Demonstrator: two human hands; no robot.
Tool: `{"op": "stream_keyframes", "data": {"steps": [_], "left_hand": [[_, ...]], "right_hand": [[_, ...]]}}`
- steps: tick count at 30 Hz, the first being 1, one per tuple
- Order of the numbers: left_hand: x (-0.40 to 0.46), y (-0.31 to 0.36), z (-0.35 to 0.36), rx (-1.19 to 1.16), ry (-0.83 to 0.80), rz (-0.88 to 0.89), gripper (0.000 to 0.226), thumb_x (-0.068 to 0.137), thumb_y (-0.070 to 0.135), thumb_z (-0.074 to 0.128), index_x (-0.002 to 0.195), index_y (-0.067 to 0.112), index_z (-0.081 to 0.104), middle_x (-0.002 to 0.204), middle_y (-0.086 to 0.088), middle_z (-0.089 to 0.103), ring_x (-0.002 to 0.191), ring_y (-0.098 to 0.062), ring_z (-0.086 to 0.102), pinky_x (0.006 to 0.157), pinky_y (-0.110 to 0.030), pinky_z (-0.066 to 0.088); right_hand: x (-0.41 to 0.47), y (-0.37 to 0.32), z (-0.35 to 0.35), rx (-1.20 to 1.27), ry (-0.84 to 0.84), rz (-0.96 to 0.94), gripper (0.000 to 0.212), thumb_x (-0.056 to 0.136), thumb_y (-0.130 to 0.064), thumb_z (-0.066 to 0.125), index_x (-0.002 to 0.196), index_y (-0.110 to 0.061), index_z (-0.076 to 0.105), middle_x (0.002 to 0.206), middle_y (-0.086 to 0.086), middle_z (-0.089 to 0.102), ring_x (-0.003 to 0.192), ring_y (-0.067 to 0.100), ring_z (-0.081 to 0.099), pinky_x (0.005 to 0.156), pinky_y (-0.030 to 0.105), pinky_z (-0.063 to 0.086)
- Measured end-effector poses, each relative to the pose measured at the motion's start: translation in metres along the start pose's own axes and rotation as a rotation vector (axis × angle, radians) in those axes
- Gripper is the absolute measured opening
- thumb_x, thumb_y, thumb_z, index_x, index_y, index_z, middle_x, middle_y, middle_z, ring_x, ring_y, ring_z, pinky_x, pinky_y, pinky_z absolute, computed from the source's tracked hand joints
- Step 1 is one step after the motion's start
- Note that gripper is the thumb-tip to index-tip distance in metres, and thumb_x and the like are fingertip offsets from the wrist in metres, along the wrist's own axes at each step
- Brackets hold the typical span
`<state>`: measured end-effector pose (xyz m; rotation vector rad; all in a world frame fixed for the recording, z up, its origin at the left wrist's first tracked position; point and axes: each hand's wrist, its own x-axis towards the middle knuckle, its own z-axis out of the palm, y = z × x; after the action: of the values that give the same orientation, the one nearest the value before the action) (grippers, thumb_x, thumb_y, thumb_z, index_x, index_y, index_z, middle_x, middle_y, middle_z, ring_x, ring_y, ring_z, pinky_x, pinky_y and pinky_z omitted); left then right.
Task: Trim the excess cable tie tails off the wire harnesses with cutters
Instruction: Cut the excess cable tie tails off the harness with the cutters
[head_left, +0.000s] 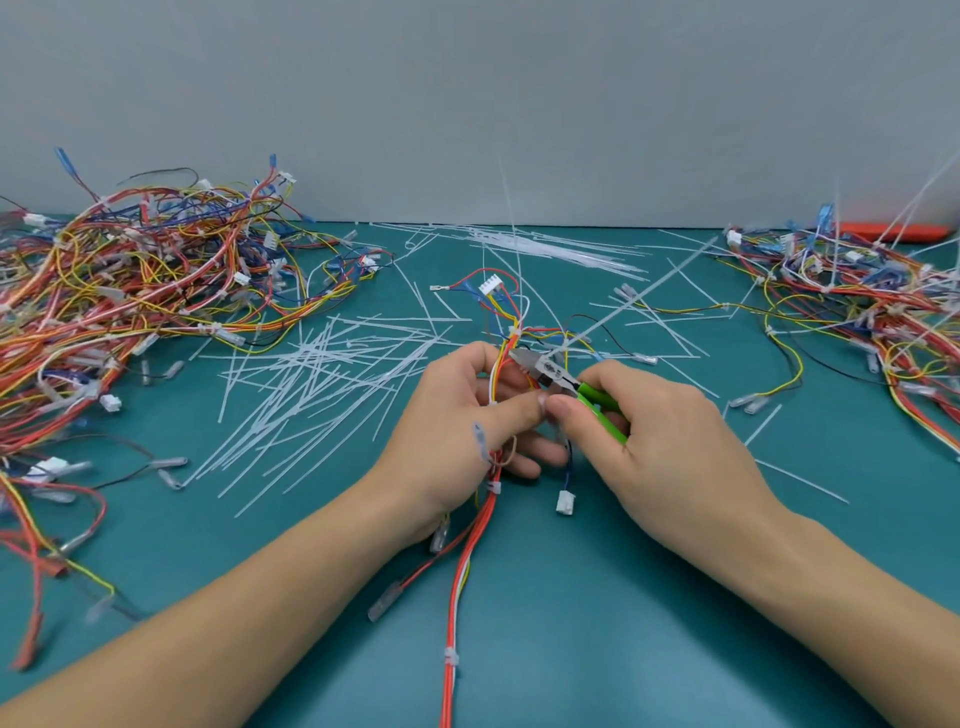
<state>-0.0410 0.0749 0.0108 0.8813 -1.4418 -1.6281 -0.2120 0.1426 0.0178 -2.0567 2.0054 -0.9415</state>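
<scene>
Left hand (467, 415): fingers curled round the harness (498, 374), thumb tip pressed to the wires, beside the right thumb tip.
Right hand (660, 436): fingers wrapped round the green handles of the cutters (550, 370), thumb along the near handle.
Cutters: steel head pointed up-left, tip at the bundle just above the left fingers; whether the blades were parted could not be told.
Harness: red, white and yellow wires ran from the hands toward the near edge, banded by a tie (451, 657); a long tail (639, 299) rose up-right from near the cutter head.
Offcuts (311, 384): white trimmed tails strewn on the table left of the hands.
Left pile (130, 291): tangled harnesses.
Right pile (857, 296): tangled harnesses with long tails standing up.
Table (675, 597): teal.
</scene>
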Motion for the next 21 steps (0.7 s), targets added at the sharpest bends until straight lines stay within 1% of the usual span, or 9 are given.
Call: {"op": "stream_keyframes", "data": {"steps": [3, 5, 7, 9, 12, 15, 18, 20, 21], "left_hand": [[0.001, 0.001, 0.0, -0.008, -0.012, -0.025, 0.027, 0.091, 0.003, 0.072, 0.104, -0.004, 0.049, 0.075, -0.009, 0.072, 0.06, -0.03, 0.074, 0.047, -0.028, 0.057], [0.0, 0.002, 0.0, -0.009, -0.02, -0.034, 0.034, 0.089, 0.006, 0.075, 0.107, -0.006, 0.049, 0.073, -0.009, 0.072, 0.059, -0.03, 0.074, 0.047, -0.028, 0.056], [0.0, 0.003, 0.0, -0.009, -0.024, -0.032, 0.041, 0.082, 0.013, 0.08, 0.106, -0.003, 0.05, 0.072, -0.009, 0.071, 0.059, -0.029, 0.074, 0.047, -0.029, 0.056], [0.0, 0.003, 0.001, -0.007, -0.019, -0.03, 0.047, 0.077, 0.019, 0.081, 0.106, -0.003, 0.052, 0.074, -0.011, 0.071, 0.059, -0.03, 0.074, 0.047, -0.029, 0.056], [0.001, 0.002, 0.001, -0.004, -0.021, -0.032, 0.041, 0.079, 0.017, 0.08, 0.105, -0.001, 0.053, 0.075, -0.013, 0.07, 0.058, -0.03, 0.073, 0.046, -0.028, 0.056], [0.001, 0.003, 0.001, 0.0, -0.02, -0.028, 0.046, 0.074, 0.021, 0.081, 0.104, -0.001, 0.054, 0.074, -0.012, 0.069, 0.055, -0.029, 0.072, 0.045, -0.027, 0.055], [0.002, 0.001, 0.0, 0.016, -0.023, -0.028, 0.041, 0.084, 0.013, 0.079, 0.108, -0.006, 0.053, 0.077, -0.014, 0.068, 0.053, -0.028, 0.071, 0.045, -0.027, 0.054], [0.002, 0.0, -0.001, 0.023, -0.014, -0.028, 0.04, 0.086, 0.012, 0.079, 0.11, -0.007, 0.053, 0.081, -0.017, 0.068, 0.054, -0.029, 0.071, 0.045, -0.027, 0.054], [0.002, 0.0, -0.001, 0.028, -0.009, -0.027, 0.039, 0.086, 0.011, 0.079, 0.11, -0.006, 0.054, 0.082, -0.018, 0.068, 0.054, -0.03, 0.072, 0.045, -0.027, 0.054]], "right_hand": [[0.001, 0.003, 0.002, -0.022, 0.003, -0.008, 0.041, 0.092, -0.074, 0.033, 0.082, -0.036, 0.045, 0.07, -0.015, 0.046, 0.072, 0.001, 0.048, 0.061, 0.034, 0.032], [0.003, 0.006, 0.002, -0.014, 0.003, -0.023, 0.043, 0.09, -0.076, 0.033, 0.095, -0.038, 0.053, 0.079, -0.02, 0.048, 0.079, 0.001, 0.049, 0.069, 0.029, 0.034], [0.005, 0.01, 0.001, -0.014, 0.02, -0.053, 0.054, 0.091, -0.075, 0.035, 0.109, -0.031, 0.062, 0.084, -0.023, 0.046, 0.08, 0.005, 0.044, 0.075, 0.025, 0.033], [0.006, 0.011, 0.0, -0.023, 0.028, -0.072, 0.058, 0.092, -0.073, 0.038, 0.116, -0.027, 0.065, 0.086, -0.022, 0.044, 0.085, 0.007, 0.043, 0.08, 0.03, 0.038], [0.005, 0.011, -0.001, -0.041, 0.032, -0.096, 0.061, 0.095, -0.069, 0.039, 0.124, -0.023, 0.066, 0.094, -0.02, 0.043, 0.094, 0.013, 0.049, 0.089, 0.042, 0.047], [0.005, 0.01, -0.002, -0.06, 0.043, -0.094, 0.061, 0.095, -0.069, 0.038, 0.127, -0.025, 0.066, 0.099, -0.018, 0.045, 0.1, 0.018, 0.054, 0.091, 0.046, 0.047], [0.005, 0.009, -0.001, -0.058, 0.023, -0.073, 0.059, 0.096, -0.067, 0.035, 0.127, -0.027, 0.065, 0.097, -0.017, 0.048, 0.098, 0.015, 0.051, 0.091, 0.043, 0.046], [0.004, 0.01, -0.002, -0.059, 0.011, -0.065, 0.053, 0.097, -0.066, 0.037, 0.119, -0.028, 0.066, 0.092, -0.016, 0.051, 0.091, 0.013, 0.05, 0.086, 0.041, 0.046], [0.004, 0.009, -0.003, -0.055, 0.008, -0.056, 0.049, 0.098, -0.066, 0.038, 0.112, -0.029, 0.066, 0.087, -0.015, 0.053, 0.086, 0.013, 0.05, 0.081, 0.041, 0.047]]}}
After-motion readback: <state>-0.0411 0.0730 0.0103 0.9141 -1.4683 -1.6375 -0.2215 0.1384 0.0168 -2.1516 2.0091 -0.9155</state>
